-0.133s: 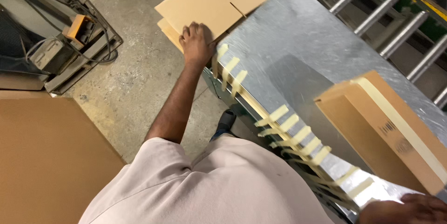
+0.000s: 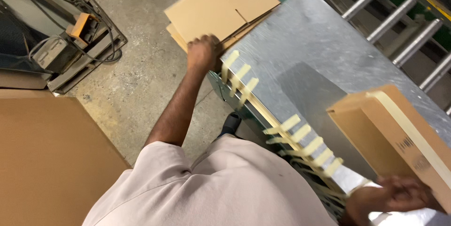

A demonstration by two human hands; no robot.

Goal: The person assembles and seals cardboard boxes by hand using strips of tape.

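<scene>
At eleven o'clock our left hand (image 2: 203,52) pinches the flattened tan cardboard stack (image 2: 213,12), best lifted singly, while our right hand (image 2: 399,197) steadies the taped brown carton (image 2: 399,137).

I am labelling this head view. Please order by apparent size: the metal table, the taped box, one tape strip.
1. metal table
2. taped box, near the camera, so it may look enlarged
3. tape strip

At the right edge of the frame sits my taped brown carton (image 2: 399,137), a pale tape strip along its top and a dark printed mark on its side. At upper centre lies a stack of flattened tan boxes (image 2: 221,7). A large plain brown cardboard sheet (image 2: 47,160) fills the lower left.
</scene>
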